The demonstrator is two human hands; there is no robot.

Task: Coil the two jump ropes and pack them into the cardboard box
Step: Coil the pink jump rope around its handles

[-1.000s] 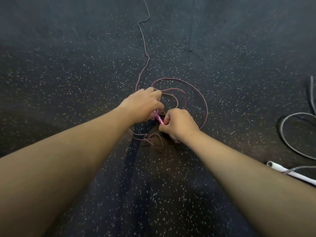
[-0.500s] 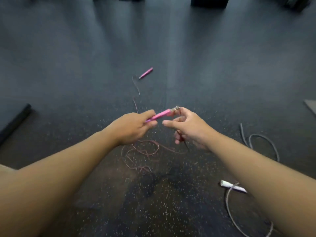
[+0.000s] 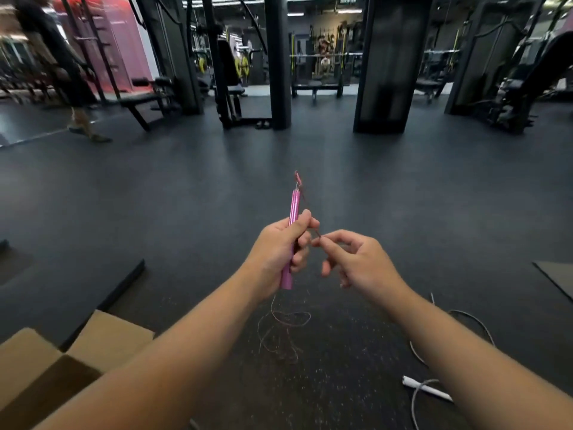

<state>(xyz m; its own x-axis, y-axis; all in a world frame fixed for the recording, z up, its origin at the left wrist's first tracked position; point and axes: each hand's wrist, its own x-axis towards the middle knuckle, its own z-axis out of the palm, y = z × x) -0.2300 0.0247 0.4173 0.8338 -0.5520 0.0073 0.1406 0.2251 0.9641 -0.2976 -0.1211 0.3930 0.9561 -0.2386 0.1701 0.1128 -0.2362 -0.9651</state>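
My left hand (image 3: 279, 249) grips a pink jump-rope handle (image 3: 293, 209) held nearly upright in front of me. Just to its right, my right hand (image 3: 356, 262) pinches the thin pink cable (image 3: 316, 232) between thumb and forefinger. The rest of the pink rope (image 3: 283, 333) hangs down into a loose tangle on the dark speckled floor. The second rope, grey (image 3: 459, 315) with a white handle (image 3: 426, 391), lies on the floor at lower right, partly behind my right forearm. An open cardboard box (image 3: 102, 339) sits at the lower left, partly hidden by my left arm.
A black floor mat edge (image 3: 124, 287) runs beside the box. Another mat corner (image 3: 555, 277) lies at the right. Gym machines, benches and dark pillars (image 3: 277, 60) stand at the back. A person walks at the far left (image 3: 62, 66).
Both hands rose from the floor with the pink handle, which turned from level to upright. My view lifted from the floor to the gym. My right hand now pinches the cable.
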